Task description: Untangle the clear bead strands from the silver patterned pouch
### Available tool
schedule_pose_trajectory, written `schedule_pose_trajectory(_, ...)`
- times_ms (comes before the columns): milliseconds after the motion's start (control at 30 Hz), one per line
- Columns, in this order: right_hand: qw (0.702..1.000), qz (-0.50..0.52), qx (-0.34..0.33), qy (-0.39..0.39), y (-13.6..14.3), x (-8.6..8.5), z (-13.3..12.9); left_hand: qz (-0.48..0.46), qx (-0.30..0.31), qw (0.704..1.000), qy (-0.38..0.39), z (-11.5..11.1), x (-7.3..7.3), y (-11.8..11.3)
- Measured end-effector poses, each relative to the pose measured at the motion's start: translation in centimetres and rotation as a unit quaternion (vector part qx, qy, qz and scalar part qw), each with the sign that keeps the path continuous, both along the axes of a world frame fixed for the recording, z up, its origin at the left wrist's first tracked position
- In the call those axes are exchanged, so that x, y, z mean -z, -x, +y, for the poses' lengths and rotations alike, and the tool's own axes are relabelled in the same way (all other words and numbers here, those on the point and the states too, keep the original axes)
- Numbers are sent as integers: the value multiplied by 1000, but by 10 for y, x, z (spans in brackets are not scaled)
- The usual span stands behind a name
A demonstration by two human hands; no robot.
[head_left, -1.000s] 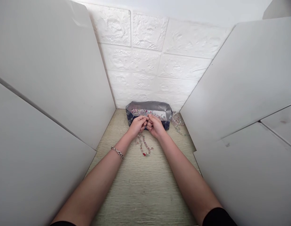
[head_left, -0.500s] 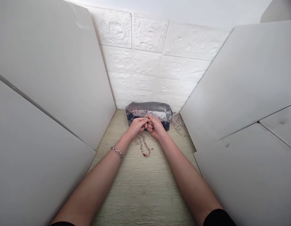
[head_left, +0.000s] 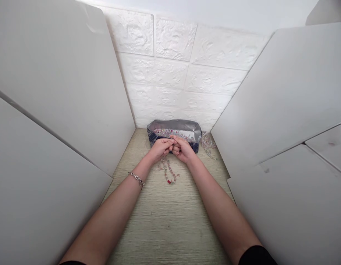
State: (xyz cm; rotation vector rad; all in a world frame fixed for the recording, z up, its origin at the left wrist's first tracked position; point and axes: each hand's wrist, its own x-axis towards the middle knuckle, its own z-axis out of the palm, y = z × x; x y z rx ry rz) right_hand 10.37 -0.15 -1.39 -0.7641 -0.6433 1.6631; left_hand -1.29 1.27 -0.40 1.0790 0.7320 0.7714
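My left hand (head_left: 161, 148) and my right hand (head_left: 183, 148) meet at the fingertips, just in front of a foil-lined container (head_left: 197, 128). Both are closed in a pinch; whatever lies between the fingers is too small to make out. Loose pink, clear and red beads (head_left: 162, 131) lie inside the container. Below the hands a beaded strand (head_left: 170, 173) in pale pink, green and red rests in a loop on the surface, and its upper end runs up under my left hand. I cannot tell whether the strand is joined to what the fingers hold.
More pale bead strands (head_left: 208, 144) lie in a heap to the right of the container. White panels (head_left: 104, 92) (head_left: 258, 103) rise on both sides, and a white brick-patterned wall (head_left: 170, 73) stands behind. The surface (head_left: 170, 221) is pale green wood grain.
Both hands stay together in nearly the same place, with only slight finger movement. The left forearm has shifted a little to the left. The container and strands look unchanged.
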Motion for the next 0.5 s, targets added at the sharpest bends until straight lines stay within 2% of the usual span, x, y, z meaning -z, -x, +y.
schedule_pose_trajectory(200,1000,5,-13,-8,-2,1,-1,-15,11,1000,8,0,2,0)
schedule_pose_trajectory(500,999,26,15,27,-1,-4,-1,-9,14,1000,4,-1,0,-2)
